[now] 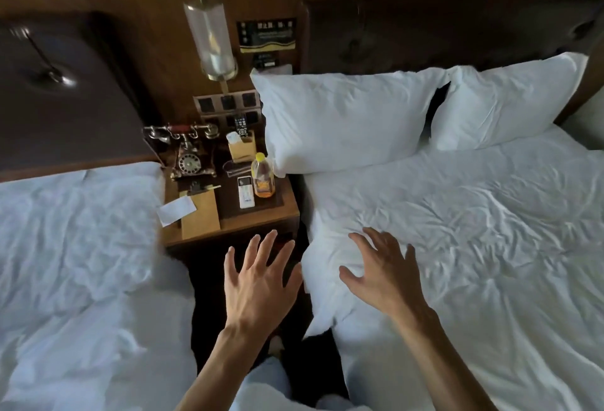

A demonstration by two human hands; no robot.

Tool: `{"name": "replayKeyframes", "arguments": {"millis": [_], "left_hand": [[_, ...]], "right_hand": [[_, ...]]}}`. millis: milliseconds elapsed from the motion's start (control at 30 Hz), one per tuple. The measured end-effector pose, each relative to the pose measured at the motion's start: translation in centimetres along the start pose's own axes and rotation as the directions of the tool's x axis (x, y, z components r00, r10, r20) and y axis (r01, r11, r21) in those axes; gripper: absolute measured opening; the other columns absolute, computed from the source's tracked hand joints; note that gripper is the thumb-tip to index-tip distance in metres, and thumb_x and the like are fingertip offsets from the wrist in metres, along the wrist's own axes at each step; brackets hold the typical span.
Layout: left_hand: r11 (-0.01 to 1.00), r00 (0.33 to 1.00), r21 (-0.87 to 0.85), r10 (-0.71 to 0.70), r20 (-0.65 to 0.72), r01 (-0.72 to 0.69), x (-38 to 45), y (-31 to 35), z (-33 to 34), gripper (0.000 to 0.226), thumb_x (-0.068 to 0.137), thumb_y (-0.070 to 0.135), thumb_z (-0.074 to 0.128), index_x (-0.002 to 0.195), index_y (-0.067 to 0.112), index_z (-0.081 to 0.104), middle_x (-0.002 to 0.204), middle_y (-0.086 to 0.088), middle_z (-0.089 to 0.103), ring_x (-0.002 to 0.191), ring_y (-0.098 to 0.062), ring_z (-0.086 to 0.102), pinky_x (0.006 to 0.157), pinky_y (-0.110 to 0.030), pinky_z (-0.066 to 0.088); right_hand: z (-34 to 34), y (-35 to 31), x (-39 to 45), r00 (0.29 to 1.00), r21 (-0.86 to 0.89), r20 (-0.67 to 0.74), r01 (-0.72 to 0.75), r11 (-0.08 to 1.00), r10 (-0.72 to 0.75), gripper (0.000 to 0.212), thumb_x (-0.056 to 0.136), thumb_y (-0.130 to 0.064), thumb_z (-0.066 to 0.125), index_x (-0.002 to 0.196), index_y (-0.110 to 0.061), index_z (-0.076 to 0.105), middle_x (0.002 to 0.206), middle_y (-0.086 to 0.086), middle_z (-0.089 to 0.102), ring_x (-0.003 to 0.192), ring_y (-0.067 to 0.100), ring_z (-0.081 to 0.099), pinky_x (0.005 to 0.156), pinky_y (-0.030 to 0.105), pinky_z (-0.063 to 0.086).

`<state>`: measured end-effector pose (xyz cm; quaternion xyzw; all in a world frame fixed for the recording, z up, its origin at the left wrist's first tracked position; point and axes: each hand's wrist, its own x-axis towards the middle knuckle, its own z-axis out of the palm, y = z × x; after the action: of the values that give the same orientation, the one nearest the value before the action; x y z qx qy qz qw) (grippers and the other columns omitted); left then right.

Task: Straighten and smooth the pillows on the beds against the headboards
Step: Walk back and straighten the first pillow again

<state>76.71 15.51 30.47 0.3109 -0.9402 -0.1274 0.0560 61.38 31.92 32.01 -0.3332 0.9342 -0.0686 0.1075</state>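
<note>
Two white pillows lean against the dark headboard (425,31) of the right bed: a large one (346,119) on the left and a second (503,106) to its right, with a dark gap between them. My left hand (261,283) hovers open, fingers spread, over the dark gap between the beds, just in front of the nightstand. My right hand (382,270) is open over the rumpled white duvet (474,230) at the right bed's near left edge. Neither hand holds anything. The left bed (75,240) shows only wrinkled white bedding below its padded headboard (65,90).
A wooden nightstand (258,224) stands between the beds with a vintage telephone (186,152), a yellow-capped bottle (262,176), a white remote (245,192), a clipboard with paper (196,211) and a small box holder (242,147). A glass wall lamp (210,37) hangs above.
</note>
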Motion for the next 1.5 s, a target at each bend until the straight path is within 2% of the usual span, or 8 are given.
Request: {"name": "replayKeyframes", "arguments": {"millis": [333, 500, 600, 833, 1033, 1167, 1333, 1500], "left_hand": [[0.992, 0.992, 0.007, 0.125, 0.002, -0.125, 22.0, -1.0, -1.4, 0.051, 0.092, 0.062, 0.032, 0.137, 0.046, 0.050, 0.156, 0.010, 0.041, 0.148, -0.014, 0.032, 0.120, -0.060, 0.021], [0.993, 0.993, 0.016, 0.121, -0.004, -0.121, 32.2, 0.5, 0.3, 0.044, 0.094, 0.058, 0.039, 0.134, 0.045, 0.053, 0.154, 0.009, 0.043, 0.146, -0.016, 0.035, 0.119, -0.057, 0.023], [0.993, 0.993, 0.016, 0.117, 0.004, -0.117, 37.2, 1.1, 1.9, 0.044, 0.094, 0.059, 0.042, 0.134, 0.044, 0.054, 0.153, 0.009, 0.046, 0.145, -0.016, 0.038, 0.118, -0.057, 0.027], [0.993, 0.992, 0.029, 0.113, 0.053, -0.115, 51.3, 5.6, 5.4, 0.053, 0.093, 0.063, 0.030, 0.138, 0.045, 0.052, 0.154, 0.009, 0.046, 0.144, -0.017, 0.041, 0.117, -0.058, 0.027], [0.995, 0.995, 0.011, 0.103, -0.016, -0.103, 61.8, 9.0, 7.5, 0.053, 0.094, 0.061, 0.029, 0.140, 0.043, 0.048, 0.153, 0.008, 0.046, 0.143, -0.016, 0.040, 0.118, -0.056, 0.028], [0.994, 0.989, 0.020, 0.113, -0.094, -0.111, 67.7, 10.7, 9.9, 0.050, 0.095, 0.055, 0.039, 0.139, 0.037, 0.053, 0.146, 0.004, 0.054, 0.135, -0.018, 0.050, 0.114, -0.054, 0.035], [0.992, 0.991, 0.077, 0.102, -0.086, -0.096, 72.2, 9.9, 13.7, 0.048, 0.093, 0.051, 0.043, 0.135, 0.030, 0.057, 0.133, 0.002, 0.061, 0.123, -0.020, 0.057, 0.110, -0.053, 0.035], [0.979, 0.980, 0.137, 0.167, -0.105, -0.152, 71.7, 5.1, 15.3, 0.047, 0.093, 0.052, 0.051, 0.131, 0.026, 0.061, 0.119, 0.001, 0.068, 0.114, -0.024, 0.061, 0.113, -0.049, 0.032]], "right_hand": [[-4.7, -1.1, 18.5, 0.993, 0.016, -0.031, -0.111, 0.994, 0.111, 0.075, 0.078, -0.068, 0.035, 0.146, -0.035, 0.039, 0.160, -0.009, 0.034, 0.149, 0.023, 0.028, 0.116, 0.063, 0.025], [-5.7, 1.6, 28.5, 0.991, 0.005, -0.006, -0.133, 0.991, 0.133, 0.072, 0.085, -0.067, 0.045, 0.149, -0.035, 0.036, 0.163, -0.007, 0.029, 0.151, 0.023, 0.025, 0.118, 0.062, 0.022], [-6.1, 3.6, 33.6, 0.990, 0.017, 0.009, -0.139, 0.990, 0.138, 0.075, 0.082, -0.068, 0.039, 0.149, -0.036, 0.033, 0.164, -0.009, 0.027, 0.152, 0.022, 0.022, 0.119, 0.061, 0.021], [-7.5, 10.3, 46.9, 0.983, 0.071, 0.049, -0.183, 0.981, 0.179, 0.076, 0.081, -0.067, 0.035, 0.150, -0.036, 0.033, 0.163, -0.009, 0.027, 0.152, 0.022, 0.023, 0.120, 0.061, 0.021], [-8.8, 15.2, 59.0, 0.989, 0.102, -0.026, -0.143, 0.985, 0.146, 0.066, 0.089, -0.061, 0.051, 0.147, -0.033, 0.038, 0.159, -0.008, 0.037, 0.148, 0.021, 0.032, 0.118, 0.059, 0.029], [-7.7, 15.9, 66.7, 0.987, 0.207, -0.146, -0.031, 0.978, 0.062, 0.056, 0.091, -0.055, 0.052, 0.139, -0.027, 0.049, 0.149, -0.008, 0.050, 0.141, 0.016, 0.042, 0.114, 0.061, 0.032], [-3.3, 16.3, 73.7, 0.977, 0.204, -0.207, 0.091, 0.975, -0.048, 0.050, 0.096, -0.057, 0.047, 0.133, -0.026, 0.057, 0.142, -0.008, 0.057, 0.137, 0.012, 0.047, 0.117, 0.067, 0.022], [0.6, 21.9, 75.2, 0.955, 0.090, -0.266, 0.156, 0.984, -0.127, 0.050, 0.095, -0.058, 0.044, 0.126, -0.024, 0.063, 0.133, -0.007, 0.065, 0.128, 0.012, 0.057, 0.121, 0.050, 0.025]]}}
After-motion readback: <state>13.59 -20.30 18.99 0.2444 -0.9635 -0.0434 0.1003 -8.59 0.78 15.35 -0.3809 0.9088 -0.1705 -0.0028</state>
